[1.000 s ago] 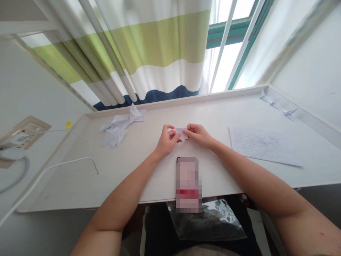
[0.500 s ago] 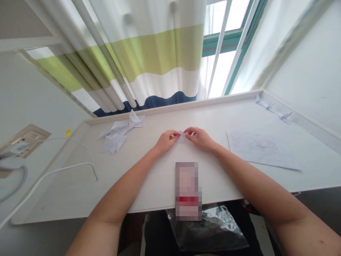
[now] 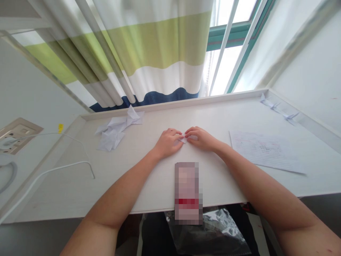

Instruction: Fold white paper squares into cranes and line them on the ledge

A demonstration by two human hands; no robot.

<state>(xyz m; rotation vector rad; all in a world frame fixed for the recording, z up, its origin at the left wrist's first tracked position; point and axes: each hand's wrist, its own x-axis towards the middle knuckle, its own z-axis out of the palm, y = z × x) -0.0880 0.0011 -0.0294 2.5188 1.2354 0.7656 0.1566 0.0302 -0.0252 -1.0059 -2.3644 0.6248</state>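
Between my two hands, low over the middle of the white desk (image 3: pixel 149 177), is a small folded piece of white paper (image 3: pixel 183 140). My left hand (image 3: pixel 169 141) pinches its left side with thumb and fingertips. From the other side, my right hand (image 3: pixel 198 138) has its fingers closed on the paper's right edge. Most of the paper is hidden behind the fingers, so its exact shape cannot be made out. Nearer to me lies a flat, pixelated rectangular object (image 3: pixel 187 185), which reaches over the desk's front edge.
Several folded white papers (image 3: pixel 114 129) lie in a heap at the back left. Written sheets (image 3: pixel 266 151) rest on the right. Small folded paper pieces (image 3: pixel 279 110) line the right rim. A white cable (image 3: pixel 66 166) crosses the left side. Clear plastic (image 3: pixel 213 231) hangs below the front edge.
The small paper looks flatter and more covered by my fingers than before. My hands have drawn slightly closer together, and the whole view has shifted a little.
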